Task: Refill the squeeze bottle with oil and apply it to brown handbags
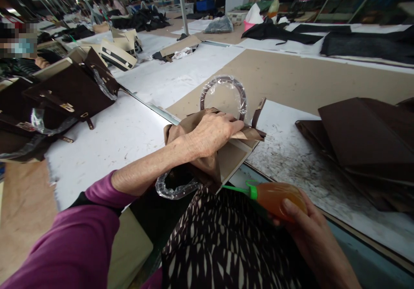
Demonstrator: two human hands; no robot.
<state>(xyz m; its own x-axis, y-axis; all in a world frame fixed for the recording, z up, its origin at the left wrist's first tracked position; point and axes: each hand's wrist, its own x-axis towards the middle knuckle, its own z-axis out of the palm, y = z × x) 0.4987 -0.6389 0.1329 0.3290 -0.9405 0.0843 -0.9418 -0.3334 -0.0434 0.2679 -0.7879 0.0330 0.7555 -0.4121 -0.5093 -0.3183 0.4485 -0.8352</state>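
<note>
My left hand [213,130] is closed over the upper edge of a brown handbag [207,168], which tilts at the table's front edge against my lap. Tan lining shows at its mouth. One plastic-wrapped handle [223,80] arches up beyond my fingers; another wrapped handle [176,192] hangs on the near side. Low on the right, my right hand [302,215] wraps round a squeeze bottle [280,199] of amber liquid with a green cap. Its thin green nozzle points left and reaches the bag's lower edge; whether the tip touches is hard to see.
Several finished-looking brown handbags [71,90] stand at the left, by a person in a mask. Flat brown bag pieces [368,138] are stacked at the right on the stained white tabletop [284,159]. A tan board [291,77] lies behind, with a metal post [183,8] farther back.
</note>
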